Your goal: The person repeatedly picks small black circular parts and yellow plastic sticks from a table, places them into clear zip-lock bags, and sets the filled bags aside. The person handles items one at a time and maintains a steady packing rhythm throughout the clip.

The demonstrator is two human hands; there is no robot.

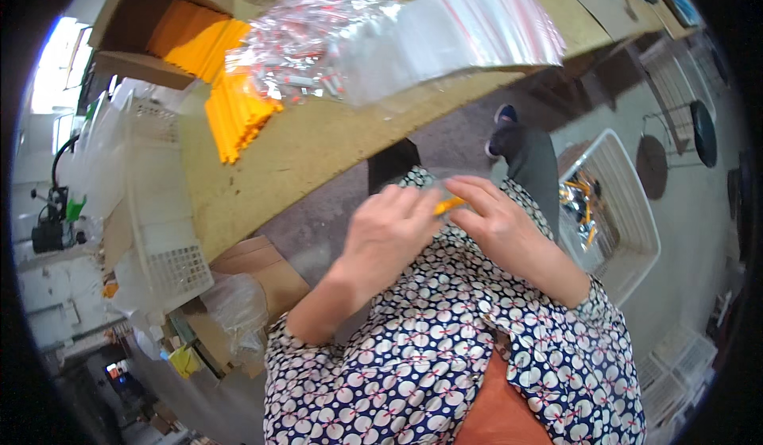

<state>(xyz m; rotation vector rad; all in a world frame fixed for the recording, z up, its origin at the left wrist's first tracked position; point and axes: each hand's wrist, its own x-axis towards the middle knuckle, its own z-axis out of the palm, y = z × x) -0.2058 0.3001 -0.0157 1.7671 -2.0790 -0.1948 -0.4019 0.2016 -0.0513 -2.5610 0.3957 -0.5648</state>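
In front of my lap, my left hand [390,224] and my right hand [498,221] are close together, both slightly blurred. A short orange-yellow stick [447,205] spans the gap between their fingers, held at both ends; my fingers cover the rest of it. Thin clear plastic, apparently a bag [438,180], shows faintly around the fingertips. On the workbench [286,165] ahead lies a fanned row of clear plastic bags [453,34]. Beside it is a heap of small clear packets [304,45] with red and white pieces. Orange-yellow sticks [235,117] are stacked to the left.
An open cardboard box [137,66] holds more orange sticks. At my right, a white plastic basket [632,224] on the floor contains bagged orange and black items [578,206]. White crates [179,266] stand along the bench's left end. A round stool [703,134] is farther right.
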